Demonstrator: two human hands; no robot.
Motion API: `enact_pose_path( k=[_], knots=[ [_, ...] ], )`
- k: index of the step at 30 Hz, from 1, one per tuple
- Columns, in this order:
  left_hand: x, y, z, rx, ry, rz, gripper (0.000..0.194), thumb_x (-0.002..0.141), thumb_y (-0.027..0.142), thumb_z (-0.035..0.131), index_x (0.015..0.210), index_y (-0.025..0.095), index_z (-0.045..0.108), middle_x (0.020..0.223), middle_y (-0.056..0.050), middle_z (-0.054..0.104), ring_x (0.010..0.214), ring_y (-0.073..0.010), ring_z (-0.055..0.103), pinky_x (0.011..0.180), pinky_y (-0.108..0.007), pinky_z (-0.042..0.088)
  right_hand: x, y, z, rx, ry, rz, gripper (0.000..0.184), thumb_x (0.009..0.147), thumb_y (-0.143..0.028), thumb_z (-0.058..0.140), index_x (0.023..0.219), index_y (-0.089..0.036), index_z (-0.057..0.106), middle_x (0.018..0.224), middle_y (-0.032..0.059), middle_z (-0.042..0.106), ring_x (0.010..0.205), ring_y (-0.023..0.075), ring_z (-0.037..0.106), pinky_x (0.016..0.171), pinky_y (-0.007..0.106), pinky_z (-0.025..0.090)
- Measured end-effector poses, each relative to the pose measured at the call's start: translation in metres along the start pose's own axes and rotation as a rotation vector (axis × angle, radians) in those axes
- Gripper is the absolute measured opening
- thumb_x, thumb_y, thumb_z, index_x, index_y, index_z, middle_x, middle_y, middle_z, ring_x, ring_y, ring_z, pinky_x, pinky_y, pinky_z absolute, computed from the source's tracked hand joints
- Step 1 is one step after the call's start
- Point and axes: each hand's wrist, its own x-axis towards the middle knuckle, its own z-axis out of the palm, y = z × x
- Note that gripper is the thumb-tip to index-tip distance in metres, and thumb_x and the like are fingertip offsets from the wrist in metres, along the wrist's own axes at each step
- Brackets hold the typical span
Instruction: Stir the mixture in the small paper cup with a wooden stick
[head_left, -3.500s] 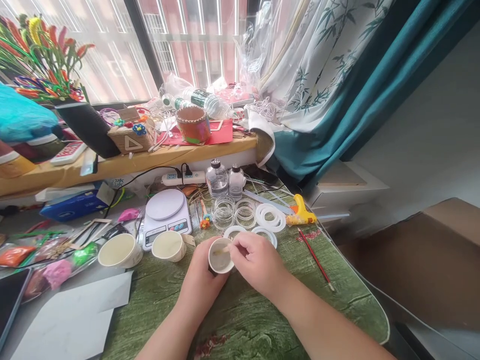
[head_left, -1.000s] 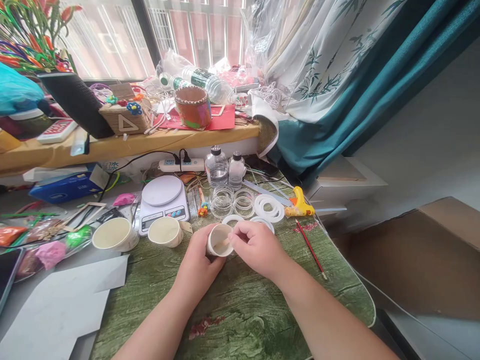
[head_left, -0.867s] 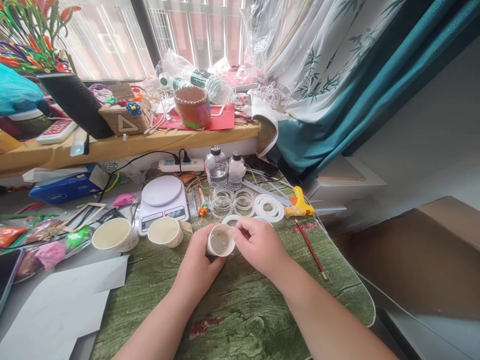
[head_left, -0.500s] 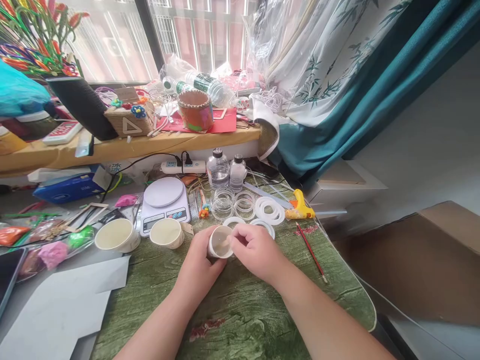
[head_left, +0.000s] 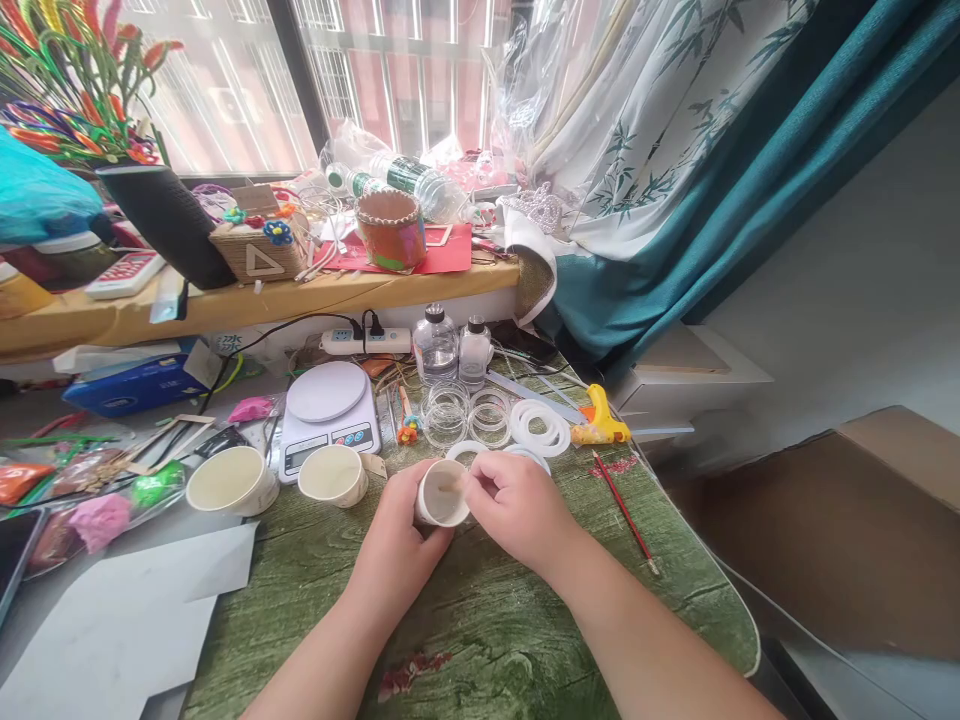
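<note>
The item under inspection is a small white cup [head_left: 442, 495], held over the middle of a green wood-patterned counter [head_left: 487, 620], its mouth tilted up toward the wearer. It holds a pale grey liquid or paste; which of the two cannot be determined. A faint thin mark inside may be a small stick, but this is too small to confirm.

Handling assessment: the cup appears light and thin-walled, and is probably stiff only at the rim. Hard squeezing could deform it, and further tilting risks spilling the contents. The outer lower wall is judged the safest place to hold, with the fingers spread and clear of the contents.

The left hand [head_left: 397, 525] cradles the cup from below and the side, closed around its wall. The right hand [head_left: 517, 510] is curled into a narrow pinch at the far rim. Whether it holds anything cannot be determined. Both forearms [head_left: 637, 640] reach in from the near edge, angled toward each other, with the wrists low.

Two white plastic rings [head_left: 466, 450] lie just beyond the cup. Nearby on the left stands a second white cup [head_left: 332, 475], beside a digital kitchen scale [head_left: 326, 420]. Clear plastic rings [head_left: 446, 415] and a yellow glue gun [head_left: 600, 420] lie farther back.
</note>
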Motion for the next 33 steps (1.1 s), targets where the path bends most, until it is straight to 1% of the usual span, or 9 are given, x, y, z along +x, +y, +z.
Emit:
enact_pose_path(
  k=[3, 6, 9, 12, 15, 18, 21, 25, 33],
  knots=[
    [0.0005, 0.0002, 0.0000, 0.001, 0.005, 0.002, 0.051, 0.085, 0.019, 0.070, 0.134, 0.028, 0.059, 0.131, -0.008, 0.068, 0.122, -0.0299, 0.066, 0.105, -0.049, 0.054, 0.0008, 0.0001, -0.0005, 0.029, -0.041, -0.018, 0.029, 0.092, -0.026, 0.057, 0.065, -0.020, 0.049, 0.064, -0.0034, 0.052, 0.062, 0.0123, 0.046, 0.059, 0.025, 0.032],
    [0.0014, 0.0003, 0.0001, 0.008, 0.008, 0.006, 0.052, 0.084, 0.020, 0.071, 0.133, 0.027, 0.060, 0.131, -0.008, 0.069, 0.122, -0.0300, 0.066, 0.106, -0.049, 0.053, 0.0013, 0.0007, -0.0012, 0.000, -0.005, -0.010, 0.028, 0.092, -0.026, 0.057, 0.066, -0.021, 0.050, 0.064, -0.0030, 0.053, 0.063, 0.0128, 0.046, 0.059, 0.025, 0.031],
    [0.0019, 0.0012, -0.0002, 0.016, -0.002, -0.011, 0.052, 0.084, 0.021, 0.071, 0.134, 0.027, 0.060, 0.132, -0.008, 0.068, 0.123, -0.0303, 0.065, 0.106, -0.049, 0.053, 0.0012, 0.0007, -0.0027, 0.043, -0.044, 0.003, 0.026, 0.091, -0.026, 0.058, 0.067, -0.021, 0.050, 0.063, -0.0036, 0.052, 0.061, 0.0126, 0.046, 0.058, 0.025, 0.031],
    [0.0019, 0.0025, -0.0006, 0.022, -0.015, -0.032, 0.051, 0.085, 0.021, 0.071, 0.134, 0.028, 0.059, 0.134, -0.008, 0.067, 0.124, -0.0305, 0.065, 0.107, -0.049, 0.052, 0.0010, -0.0001, -0.0041, 0.037, -0.008, 0.005, 0.026, 0.091, -0.026, 0.057, 0.066, -0.020, 0.051, 0.064, -0.0032, 0.053, 0.063, 0.0127, 0.047, 0.059, 0.025, 0.032],
    [0.0019, 0.0030, -0.0008, 0.019, -0.025, -0.041, 0.050, 0.085, 0.021, 0.071, 0.133, 0.028, 0.060, 0.134, -0.008, 0.067, 0.124, -0.0302, 0.064, 0.106, -0.048, 0.052, 0.0010, -0.0004, -0.0042, 0.048, -0.026, 0.028, 0.026, 0.089, -0.025, 0.058, 0.065, -0.020, 0.050, 0.062, -0.0037, 0.051, 0.061, 0.0122, 0.045, 0.057, 0.025, 0.030],
    [0.0018, 0.0025, -0.0006, 0.015, -0.031, -0.043, 0.051, 0.085, 0.020, 0.070, 0.134, 0.027, 0.059, 0.133, -0.008, 0.067, 0.125, -0.0299, 0.064, 0.107, -0.048, 0.051, 0.0011, 0.0000, -0.0035, 0.023, 0.006, 0.030, 0.024, 0.087, -0.023, 0.058, 0.064, -0.020, 0.049, 0.062, -0.0040, 0.050, 0.061, 0.0120, 0.044, 0.057, 0.025, 0.029],
    [0.0014, 0.0013, 0.0000, 0.013, -0.033, -0.041, 0.053, 0.084, 0.019, 0.071, 0.135, 0.027, 0.058, 0.135, -0.009, 0.066, 0.126, -0.0301, 0.063, 0.108, -0.049, 0.051, 0.0012, 0.0006, -0.0031, 0.076, -0.034, 0.045, 0.023, 0.086, -0.023, 0.059, 0.065, -0.020, 0.051, 0.061, -0.0042, 0.051, 0.060, 0.0119, 0.044, 0.056, 0.024, 0.030],
    [0.0004, -0.0005, 0.0007, 0.016, -0.030, -0.037, 0.054, 0.084, 0.019, 0.071, 0.136, 0.027, 0.057, 0.136, -0.009, 0.066, 0.127, -0.0301, 0.063, 0.109, -0.049, 0.050, 0.0017, 0.0014, -0.0026, 0.059, -0.018, 0.055, 0.023, 0.086, -0.024, 0.059, 0.064, -0.020, 0.052, 0.060, -0.0043, 0.051, 0.059, 0.0118, 0.043, 0.056, 0.024, 0.030],
    [-0.0004, -0.0017, 0.0009, 0.008, -0.012, -0.014, 0.057, 0.084, 0.019, 0.072, 0.138, 0.026, 0.058, 0.134, -0.010, 0.068, 0.126, -0.0306, 0.064, 0.107, -0.049, 0.052, -0.0003, 0.0013, -0.0006, 0.055, -0.045, 0.007, 0.027, 0.089, -0.025, 0.058, 0.064, -0.020, 0.047, 0.062, -0.0043, 0.049, 0.060, 0.0118, 0.043, 0.057, 0.025, 0.030]
  ],
)
